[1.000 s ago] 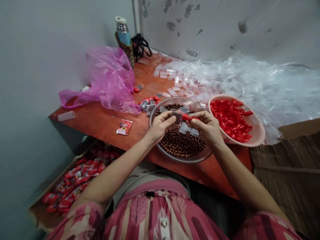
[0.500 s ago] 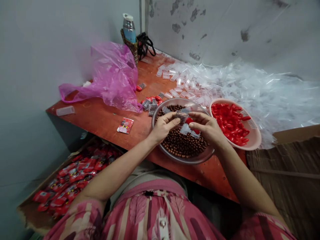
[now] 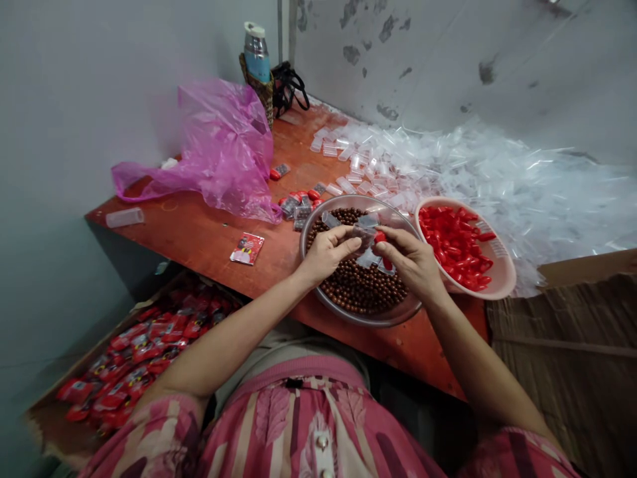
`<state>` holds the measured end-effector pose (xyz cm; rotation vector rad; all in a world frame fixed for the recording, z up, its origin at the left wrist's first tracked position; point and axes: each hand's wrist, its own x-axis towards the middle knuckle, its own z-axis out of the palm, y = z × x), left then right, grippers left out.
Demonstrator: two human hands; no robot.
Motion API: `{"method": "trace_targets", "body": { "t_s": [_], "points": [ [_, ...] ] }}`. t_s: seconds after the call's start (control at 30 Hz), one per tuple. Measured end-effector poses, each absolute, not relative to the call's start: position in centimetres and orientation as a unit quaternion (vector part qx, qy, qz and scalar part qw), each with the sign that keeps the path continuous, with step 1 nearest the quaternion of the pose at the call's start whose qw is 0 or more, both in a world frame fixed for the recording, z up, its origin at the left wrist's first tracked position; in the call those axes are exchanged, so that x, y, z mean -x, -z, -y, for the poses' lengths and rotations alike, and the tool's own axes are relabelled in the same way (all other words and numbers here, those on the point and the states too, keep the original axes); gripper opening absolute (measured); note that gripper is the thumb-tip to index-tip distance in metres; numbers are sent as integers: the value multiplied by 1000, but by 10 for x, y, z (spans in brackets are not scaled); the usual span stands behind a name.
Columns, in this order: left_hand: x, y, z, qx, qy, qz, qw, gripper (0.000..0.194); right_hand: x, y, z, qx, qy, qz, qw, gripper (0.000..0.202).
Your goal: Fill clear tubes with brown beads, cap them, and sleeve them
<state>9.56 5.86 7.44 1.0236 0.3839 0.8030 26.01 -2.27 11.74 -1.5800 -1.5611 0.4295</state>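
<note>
Over a round bowl (image 3: 318,290) of brown beads (image 3: 365,292), my left hand (image 3: 328,254) pinches a clear plastic case (image 3: 365,235). My right hand (image 3: 411,260) grips a small red piece (image 3: 379,237) at the right end of that case. Whether beads are inside the case is hard to tell. More clear cases (image 3: 368,258) and another red piece lie on the beads below my fingers. A pink basket (image 3: 502,282) of red pieces (image 3: 455,245) stands beside the bowl on the right.
Clear cases (image 3: 428,166) are heaped behind the bowl. On the red table (image 3: 209,255) are a pink bag (image 3: 219,146), a red packet (image 3: 247,249) and filled cases (image 3: 302,211). A bottle (image 3: 257,56) stands at the back. Below left, a box holds red packets (image 3: 144,345); cardboard (image 3: 572,352) lies right.
The red piece in my right hand now sits more upright and shows more clearly beside the case. The whole view has shifted slightly.
</note>
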Motion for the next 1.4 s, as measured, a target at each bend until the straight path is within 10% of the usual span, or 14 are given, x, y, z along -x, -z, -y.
{"method": "trace_targets", "body": {
  "t_s": [0.8, 1.1, 1.27, 1.4],
  "points": [
    [-85, -71, -43, -812, -401, -207, 371, 26, -261, -137, 25, 549, -46, 787, 278, 13],
    [-84, -80, -49, -690, -373, -191, 591, 25, -246, -152, 22, 549, -28, 789, 276, 20],
    [-87, -80, -53, -531, -383, -177, 735, 41, -250, -157, 28, 543, -297, 650, 441, 64],
    [-87, -80, -53, -533, -388, -175, 731, 40, -263, -140, 32, 526, -416, 535, 514, 59]
  ]
}}
